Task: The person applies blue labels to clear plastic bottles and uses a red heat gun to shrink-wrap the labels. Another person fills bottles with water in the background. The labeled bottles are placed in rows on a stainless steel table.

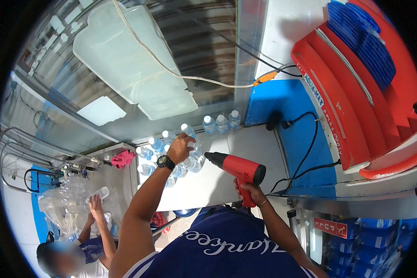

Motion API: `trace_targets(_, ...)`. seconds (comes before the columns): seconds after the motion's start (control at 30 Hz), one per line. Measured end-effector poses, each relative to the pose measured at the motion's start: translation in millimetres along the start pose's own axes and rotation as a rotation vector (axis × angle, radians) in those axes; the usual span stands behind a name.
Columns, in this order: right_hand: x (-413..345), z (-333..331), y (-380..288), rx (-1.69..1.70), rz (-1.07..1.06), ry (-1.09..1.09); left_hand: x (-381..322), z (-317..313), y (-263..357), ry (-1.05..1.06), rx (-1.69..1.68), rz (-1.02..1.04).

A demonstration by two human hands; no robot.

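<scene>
My right hand (251, 193) grips the handle of a red and black heat gun (242, 168). Its dark nozzle points left, towards a group of small clear plastic water bottles with white caps (191, 164). With a black watch on the wrist, my left hand (179, 149) reaches over the group. Its fingers close around the top of one water bottle (195, 152), partly covering it. More bottles stand behind and beside this hand, and my forearm hides some of them. Along the glass at the back, three capped bottles (221, 124) stand in a row on the white tabletop (257, 153).
At left, a co-worker's hand (96, 207) touches a clear bottle near a metal sink counter (116, 179). A pink cloth (122, 159) lies there. Black cables (307, 146) run along the blue wall at right. A red rack (347, 104) overhangs that side.
</scene>
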State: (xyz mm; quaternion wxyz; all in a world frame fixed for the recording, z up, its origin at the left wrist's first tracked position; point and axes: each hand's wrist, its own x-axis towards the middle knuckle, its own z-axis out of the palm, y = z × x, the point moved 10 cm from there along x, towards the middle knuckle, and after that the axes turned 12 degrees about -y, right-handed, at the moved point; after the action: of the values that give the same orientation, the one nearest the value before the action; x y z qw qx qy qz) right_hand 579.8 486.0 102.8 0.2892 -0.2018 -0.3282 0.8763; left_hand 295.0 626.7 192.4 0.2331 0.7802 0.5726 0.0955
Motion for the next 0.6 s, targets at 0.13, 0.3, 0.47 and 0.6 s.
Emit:
trace_targets(0.13,-3.6,-9.9,6.1,0.013,-0.013,0.055,7.6,3.4,9.1,0.019,-0.024,0.001)
trace_targets(0.3,-13.2,-14.6,3.9,-0.014,-0.041,0.119,24.2,6.3,25.6,0.029,0.042,-0.056)
trace_targets(0.47,-21.3,-9.0,-3.1,-0.006,-0.069,0.091,39.3,11.0,20.4,-0.091,0.186,-0.253)
trace_targets(0.6,-24.2,-6.5,-4.3,-0.007,-0.072,0.085,27.9,2.9,41.9,0.025,0.115,-0.031)
